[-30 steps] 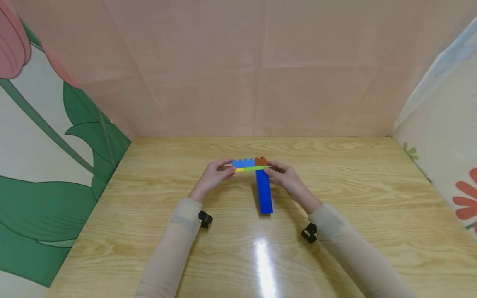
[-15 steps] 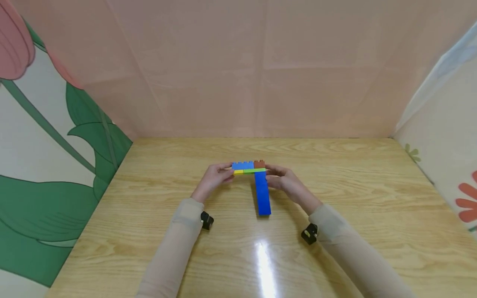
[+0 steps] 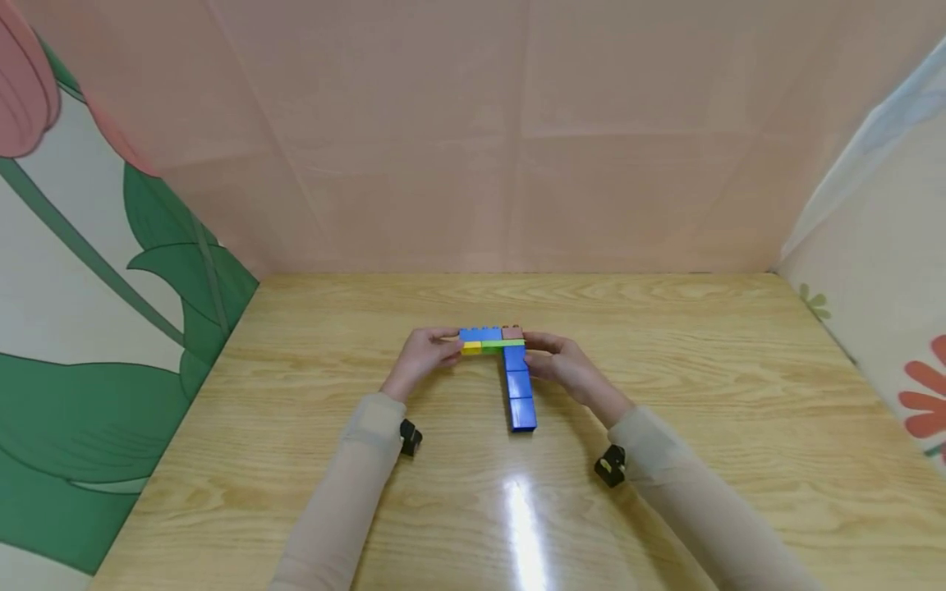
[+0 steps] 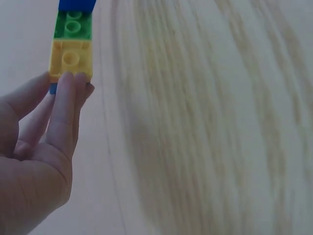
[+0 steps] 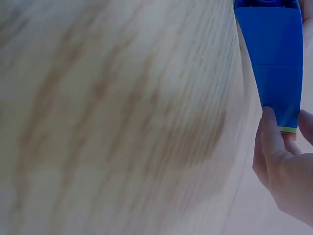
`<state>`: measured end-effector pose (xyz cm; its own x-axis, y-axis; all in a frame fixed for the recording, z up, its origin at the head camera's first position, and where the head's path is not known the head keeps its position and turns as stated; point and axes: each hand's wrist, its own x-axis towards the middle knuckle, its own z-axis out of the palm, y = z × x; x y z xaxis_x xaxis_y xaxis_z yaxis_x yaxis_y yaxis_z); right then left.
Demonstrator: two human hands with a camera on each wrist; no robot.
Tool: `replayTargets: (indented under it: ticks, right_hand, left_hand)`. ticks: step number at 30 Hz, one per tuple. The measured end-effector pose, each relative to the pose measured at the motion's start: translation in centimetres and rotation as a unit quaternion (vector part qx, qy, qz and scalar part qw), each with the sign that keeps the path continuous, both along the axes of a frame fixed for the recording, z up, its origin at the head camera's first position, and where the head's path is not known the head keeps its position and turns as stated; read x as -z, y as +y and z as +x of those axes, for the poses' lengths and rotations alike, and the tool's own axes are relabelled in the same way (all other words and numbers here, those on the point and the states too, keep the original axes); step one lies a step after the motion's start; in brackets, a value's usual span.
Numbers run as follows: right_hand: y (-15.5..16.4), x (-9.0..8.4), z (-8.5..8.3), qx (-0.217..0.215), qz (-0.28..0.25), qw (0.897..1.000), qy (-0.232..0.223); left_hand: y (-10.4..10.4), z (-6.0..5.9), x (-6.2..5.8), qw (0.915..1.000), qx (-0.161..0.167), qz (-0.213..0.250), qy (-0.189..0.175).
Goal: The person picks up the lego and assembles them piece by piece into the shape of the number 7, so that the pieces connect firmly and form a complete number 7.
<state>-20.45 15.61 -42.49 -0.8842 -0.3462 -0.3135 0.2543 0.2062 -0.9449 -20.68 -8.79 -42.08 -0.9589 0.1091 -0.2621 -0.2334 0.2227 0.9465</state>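
A T-shaped brick build (image 3: 502, 353) is held just above the wooden table (image 3: 665, 394). Its crossbar has a light blue brick (image 3: 480, 334) and a brown brick (image 3: 512, 332) over thin yellow (image 3: 471, 347) and green (image 3: 493, 345) plates. A dark blue stem (image 3: 520, 386) runs toward me. My left hand (image 3: 427, 355) pinches the crossbar's left end, fingertips (image 4: 68, 83) on the yellow plate (image 4: 71, 58). My right hand (image 3: 563, 365) grips the right end where the blue stem (image 5: 275, 58) meets it.
Pink cloth walls stand behind the table, with a leaf-patterned panel (image 3: 96, 328) on the left and a flowered one (image 3: 887, 312) on the right. A glare streak (image 3: 521, 517) lies on the near tabletop.
Both hands have lowered the build and brought it slightly nearer; it has tilted so the stem looks shorter and its brick seams show.
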Motion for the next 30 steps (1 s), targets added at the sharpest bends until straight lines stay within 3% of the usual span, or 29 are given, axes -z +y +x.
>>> replayTargets:
  ticks: [4,9,30]
  right_hand:
    - [-0.03,0.02,0.11,0.001,0.017,1.000,0.005]
    - [-0.17,0.21,0.09,0.005,0.001,1.000,0.003]
    - [-0.42,0.20,0.10,0.017,-0.007,0.999,-0.034]
  left_hand:
    - [0.07,-0.03,0.22,1.0000,-0.006,0.001,0.001]
    - [0.21,-0.08,0.33,0.9999,-0.012,-0.009,0.005]
    - [0.41,-0.07,0.70,0.9992,0.009,-0.037,-0.010]
